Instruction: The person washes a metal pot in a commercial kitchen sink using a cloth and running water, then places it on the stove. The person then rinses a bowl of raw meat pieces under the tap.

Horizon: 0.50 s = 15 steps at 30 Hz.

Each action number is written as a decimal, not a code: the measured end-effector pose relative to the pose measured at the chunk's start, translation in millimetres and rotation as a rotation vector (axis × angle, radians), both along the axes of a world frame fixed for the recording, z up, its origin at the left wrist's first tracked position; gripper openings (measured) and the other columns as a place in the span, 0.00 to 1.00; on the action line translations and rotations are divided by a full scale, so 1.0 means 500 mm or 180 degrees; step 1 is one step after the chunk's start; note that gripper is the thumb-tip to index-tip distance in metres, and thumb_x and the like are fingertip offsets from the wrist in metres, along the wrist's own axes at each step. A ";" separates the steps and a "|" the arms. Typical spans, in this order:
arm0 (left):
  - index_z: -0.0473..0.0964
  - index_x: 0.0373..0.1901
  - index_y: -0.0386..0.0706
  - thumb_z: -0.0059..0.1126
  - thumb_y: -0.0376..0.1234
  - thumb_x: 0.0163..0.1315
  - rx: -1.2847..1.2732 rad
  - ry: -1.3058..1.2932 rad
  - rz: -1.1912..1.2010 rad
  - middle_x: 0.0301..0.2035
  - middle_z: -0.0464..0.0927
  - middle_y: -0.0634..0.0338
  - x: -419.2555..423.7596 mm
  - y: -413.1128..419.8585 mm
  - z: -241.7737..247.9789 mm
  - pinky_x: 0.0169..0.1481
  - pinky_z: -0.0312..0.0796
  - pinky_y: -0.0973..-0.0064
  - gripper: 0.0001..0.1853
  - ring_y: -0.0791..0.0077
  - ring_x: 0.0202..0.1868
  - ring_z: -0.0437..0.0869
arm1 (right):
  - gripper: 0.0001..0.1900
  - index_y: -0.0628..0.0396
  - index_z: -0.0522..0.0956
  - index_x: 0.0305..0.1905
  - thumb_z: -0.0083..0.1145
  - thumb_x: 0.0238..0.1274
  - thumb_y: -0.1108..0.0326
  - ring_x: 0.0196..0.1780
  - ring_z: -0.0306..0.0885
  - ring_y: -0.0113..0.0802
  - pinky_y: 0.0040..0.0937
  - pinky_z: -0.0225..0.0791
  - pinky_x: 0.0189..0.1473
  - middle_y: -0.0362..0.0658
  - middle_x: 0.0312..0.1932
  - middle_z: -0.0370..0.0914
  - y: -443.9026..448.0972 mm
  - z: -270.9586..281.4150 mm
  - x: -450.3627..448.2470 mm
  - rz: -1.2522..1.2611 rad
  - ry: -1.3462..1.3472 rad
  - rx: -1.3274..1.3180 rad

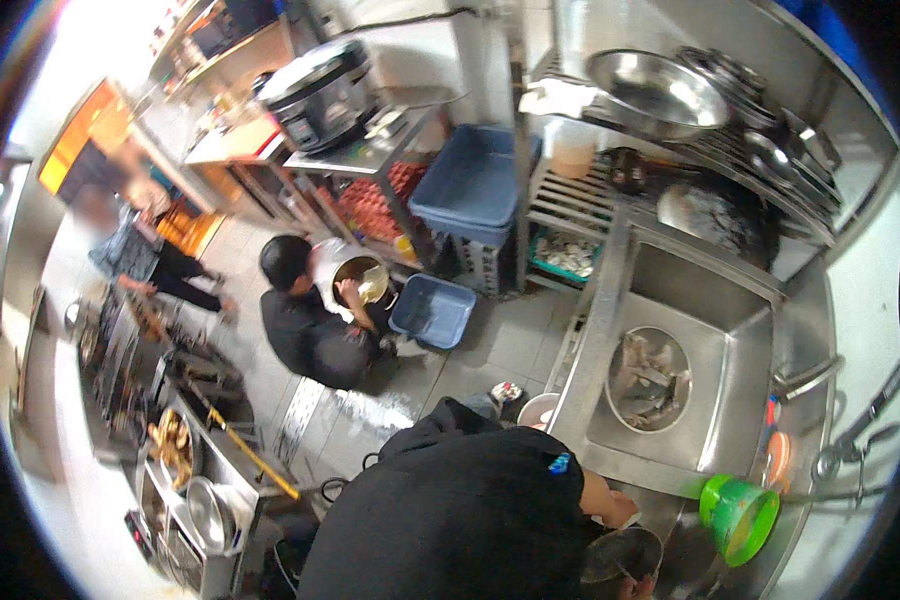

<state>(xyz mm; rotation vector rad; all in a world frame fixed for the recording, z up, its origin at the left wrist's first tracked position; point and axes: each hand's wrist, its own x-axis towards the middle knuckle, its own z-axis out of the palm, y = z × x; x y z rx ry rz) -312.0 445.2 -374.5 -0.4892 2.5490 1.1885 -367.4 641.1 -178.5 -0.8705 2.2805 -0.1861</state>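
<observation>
At the lower right, my left forearm comes out of a black sleeve [562, 480], and my left hand [616, 510] is just above a round container [624, 551]. Something pale shows by its fingers, too blurred to name. Part of my right hand [637, 586] appears at the container's lower edge, cut off by the frame. The grip of either hand is not clear. A green plastic bucket [736, 517] leans on its side to the right. In the steel sink [731, 360] above sits a round metal bowl [688, 390] with pieces of fish or meat.
A crouching person [322, 330] handles a pot beside a blue tub [433, 311] on the floor. Another person [131, 247] stands farther back. A steel rack [570, 199] carries a large metal bowl [656, 90]. The tile floor [409, 375] has wet patches. A stove counter [232, 450] lines the left.
</observation>
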 end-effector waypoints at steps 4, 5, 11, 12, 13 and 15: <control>0.81 0.34 0.41 0.64 0.35 0.45 0.0155 -0.0404 0.0413 0.39 0.82 0.52 0.003 0.000 0.026 0.42 0.76 0.59 0.14 0.57 0.45 0.83 | 0.34 0.47 0.57 0.71 0.50 0.64 0.46 0.65 0.65 0.43 0.41 0.63 0.63 0.50 0.68 0.60 -0.070 0.022 -0.016 0.0200 0.0245 0.0264; 0.81 0.34 0.41 0.64 0.35 0.45 0.0199 -0.0416 0.0457 0.38 0.82 0.53 -0.002 -0.002 0.037 0.42 0.76 0.59 0.14 0.57 0.44 0.83 | 0.35 0.47 0.57 0.71 0.51 0.63 0.45 0.65 0.65 0.42 0.41 0.63 0.63 0.50 0.68 0.60 -0.083 0.027 -0.018 0.0257 0.0282 0.0292; 0.81 0.35 0.43 0.66 0.33 0.44 0.0155 -0.0470 0.0433 0.37 0.82 0.55 0.022 -0.014 0.069 0.38 0.76 0.60 0.14 0.61 0.42 0.83 | 0.37 0.48 0.57 0.71 0.53 0.61 0.44 0.65 0.66 0.39 0.38 0.62 0.63 0.50 0.68 0.61 -0.123 0.024 -0.014 0.0281 0.0277 0.0290; 0.81 0.35 0.43 0.66 0.33 0.44 0.0153 -0.0480 0.0439 0.37 0.82 0.56 0.026 -0.017 0.070 0.37 0.75 0.60 0.14 0.61 0.41 0.83 | 0.37 0.48 0.57 0.70 0.53 0.61 0.45 0.65 0.66 0.40 0.38 0.62 0.63 0.50 0.68 0.61 -0.123 0.020 -0.011 0.0264 0.0252 0.0276; 0.81 0.35 0.43 0.66 0.33 0.44 0.0144 -0.0491 0.0439 0.37 0.83 0.56 0.029 -0.018 0.071 0.36 0.75 0.60 0.14 0.62 0.41 0.83 | 0.36 0.49 0.57 0.70 0.53 0.61 0.46 0.65 0.66 0.40 0.38 0.62 0.64 0.51 0.68 0.61 -0.126 0.016 -0.010 0.0244 0.0235 0.0256; 0.81 0.36 0.44 0.67 0.32 0.43 0.0132 -0.0511 0.0442 0.37 0.83 0.57 0.033 -0.019 0.073 0.35 0.75 0.61 0.14 0.63 0.40 0.83 | 0.36 0.50 0.58 0.70 0.53 0.61 0.48 0.65 0.66 0.40 0.38 0.62 0.64 0.51 0.68 0.61 -0.125 0.008 -0.008 0.0219 0.0199 0.0227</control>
